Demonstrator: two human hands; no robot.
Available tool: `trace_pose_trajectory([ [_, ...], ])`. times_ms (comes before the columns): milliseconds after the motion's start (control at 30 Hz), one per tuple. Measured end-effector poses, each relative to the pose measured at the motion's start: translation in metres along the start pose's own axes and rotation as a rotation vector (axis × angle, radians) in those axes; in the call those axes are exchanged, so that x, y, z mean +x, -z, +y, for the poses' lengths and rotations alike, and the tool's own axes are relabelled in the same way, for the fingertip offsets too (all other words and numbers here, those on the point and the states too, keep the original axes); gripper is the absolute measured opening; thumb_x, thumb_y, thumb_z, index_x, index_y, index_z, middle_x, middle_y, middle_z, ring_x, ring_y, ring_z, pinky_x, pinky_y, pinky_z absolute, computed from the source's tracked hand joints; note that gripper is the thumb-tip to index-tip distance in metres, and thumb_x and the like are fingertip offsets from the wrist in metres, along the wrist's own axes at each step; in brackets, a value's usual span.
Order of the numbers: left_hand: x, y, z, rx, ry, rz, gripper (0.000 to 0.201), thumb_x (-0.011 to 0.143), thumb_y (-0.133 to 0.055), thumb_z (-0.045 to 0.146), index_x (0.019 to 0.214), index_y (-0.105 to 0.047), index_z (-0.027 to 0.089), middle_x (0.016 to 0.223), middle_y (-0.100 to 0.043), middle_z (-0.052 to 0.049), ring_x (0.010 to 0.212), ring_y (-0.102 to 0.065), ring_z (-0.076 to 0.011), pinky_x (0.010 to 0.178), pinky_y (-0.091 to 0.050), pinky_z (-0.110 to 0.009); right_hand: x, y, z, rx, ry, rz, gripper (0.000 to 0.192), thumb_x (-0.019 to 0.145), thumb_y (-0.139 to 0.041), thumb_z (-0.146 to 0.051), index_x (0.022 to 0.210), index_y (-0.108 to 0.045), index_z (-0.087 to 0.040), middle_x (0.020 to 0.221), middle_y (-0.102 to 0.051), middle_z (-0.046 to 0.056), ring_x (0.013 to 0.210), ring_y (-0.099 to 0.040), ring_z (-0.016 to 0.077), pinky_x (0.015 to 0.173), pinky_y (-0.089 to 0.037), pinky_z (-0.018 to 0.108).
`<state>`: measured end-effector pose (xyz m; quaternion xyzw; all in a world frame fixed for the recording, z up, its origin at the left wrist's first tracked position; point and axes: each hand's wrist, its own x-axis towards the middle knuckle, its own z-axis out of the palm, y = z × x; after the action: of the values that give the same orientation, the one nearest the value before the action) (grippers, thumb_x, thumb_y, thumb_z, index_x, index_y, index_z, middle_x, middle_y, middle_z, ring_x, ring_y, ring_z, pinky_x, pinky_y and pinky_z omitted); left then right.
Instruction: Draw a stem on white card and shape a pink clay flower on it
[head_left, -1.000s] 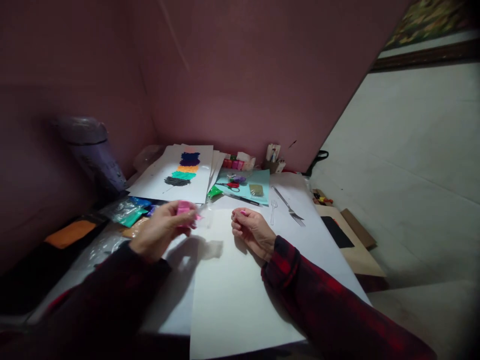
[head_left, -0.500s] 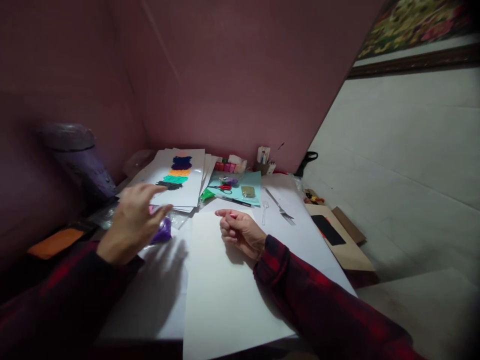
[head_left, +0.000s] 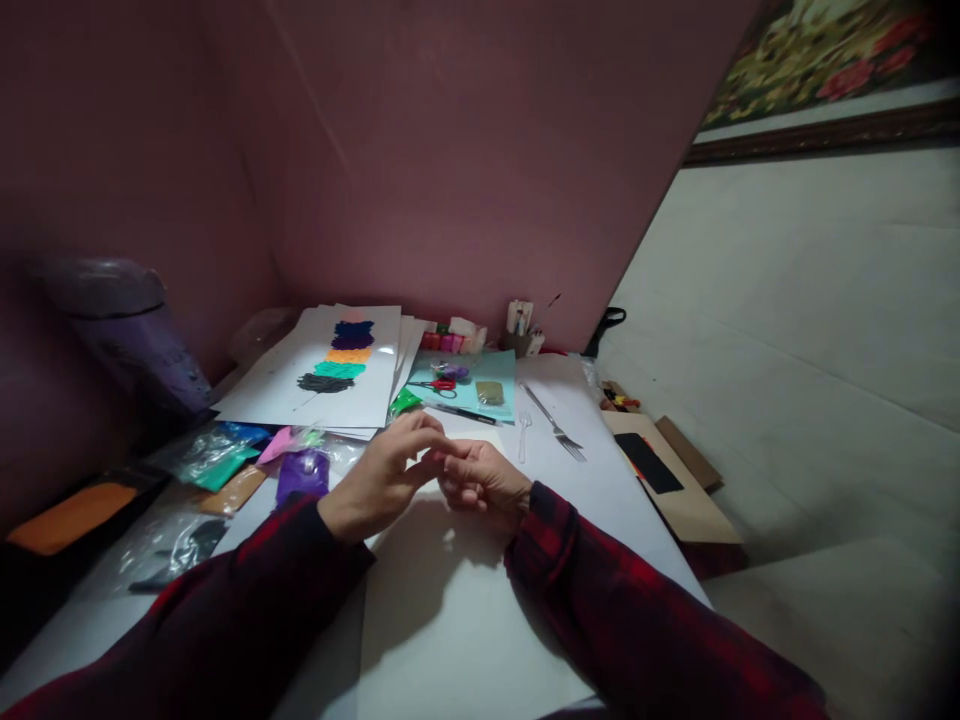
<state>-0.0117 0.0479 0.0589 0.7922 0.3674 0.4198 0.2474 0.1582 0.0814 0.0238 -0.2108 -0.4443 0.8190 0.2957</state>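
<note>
My left hand [head_left: 382, 475] and my right hand [head_left: 486, 478] meet at the fingertips above a large white sheet [head_left: 420, 600]. The right fingers are curled in a pinch; a small pink piece, seen between them a moment ago, is now almost wholly hidden. Thumb and fingers of my left hand close in a pinch against the right fingertips, and what they hold, if anything, cannot be made out. Just beyond the hands lie a black pen [head_left: 469, 412], a green packet [head_left: 405, 402] and a small clear plastic fork [head_left: 523, 435]. Left of them is a purple packet [head_left: 302, 478].
Painted paper sheets [head_left: 367, 390] lie at the back left. Red-handled scissors [head_left: 442, 385] rest on light-blue paper [head_left: 502, 368]. A metal fork [head_left: 553, 420] lies to the right. Several plastic-wrapped colour packets [head_left: 225, 468] and a lilac bottle [head_left: 131, 330] are at the left.
My left hand has moved right from above the packets and closed onto the fingertips of my right hand. The right hand has stayed nearly in place, still pinching.
</note>
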Motion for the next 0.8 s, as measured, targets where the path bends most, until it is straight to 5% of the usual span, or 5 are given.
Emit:
trace_pose_trajectory([
  [267, -0.014, -0.001, -0.006, -0.163, 0.154, 0.295, 0.006, 0.084, -0.064, 0.023, 0.085, -0.068, 0.020, 0.081, -0.062, -0.004, 0.074, -0.057, -0.0171, 0.066, -0.046, -0.030, -0.001, -0.005, -0.001, 0.151, 0.084, 0.025, 0.032, 0.075, -0.078, -0.033, 0.095, -0.066, -0.010, 0.072, -0.063, 0.002, 0.053, -0.052, 0.0061, 0.047, -0.039, 0.018],
  [433, -0.014, -0.003, -0.008, -0.040, 0.101, 0.357, 0.008, 0.081, -0.064, 0.019, 0.076, -0.069, 0.019, 0.077, -0.062, -0.004, 0.073, -0.057, -0.0165, 0.066, -0.045, -0.030, -0.002, -0.006, -0.001, 0.121, 0.108, 0.003, 0.029, 0.078, -0.075, -0.031, 0.096, -0.068, -0.010, 0.076, -0.065, 0.004, 0.055, -0.054, 0.0081, 0.048, -0.039, 0.020],
  [633, -0.011, -0.002, -0.010, -0.365, 0.367, 0.487, 0.008, 0.075, -0.071, 0.024, 0.077, -0.069, 0.016, 0.060, -0.059, 0.001, 0.051, -0.051, -0.0108, 0.051, -0.045, -0.025, -0.003, -0.010, -0.001, 0.091, 0.149, 0.015, 0.033, 0.080, -0.072, -0.031, 0.106, -0.067, -0.010, 0.078, -0.066, 0.005, 0.055, -0.053, 0.0082, 0.051, -0.039, 0.021],
  [800, -0.012, -0.005, -0.007, -0.345, 0.382, 0.413, 0.011, 0.075, -0.070, 0.025, 0.080, -0.071, 0.015, 0.067, -0.064, -0.002, 0.056, -0.055, -0.0122, 0.052, -0.046, -0.025, -0.001, -0.009, 0.001, 0.064, 0.159, 0.025, 0.036, 0.079, -0.072, -0.033, 0.106, -0.062, -0.011, 0.088, -0.070, 0.011, 0.069, -0.063, 0.0145, 0.056, -0.043, 0.023],
])
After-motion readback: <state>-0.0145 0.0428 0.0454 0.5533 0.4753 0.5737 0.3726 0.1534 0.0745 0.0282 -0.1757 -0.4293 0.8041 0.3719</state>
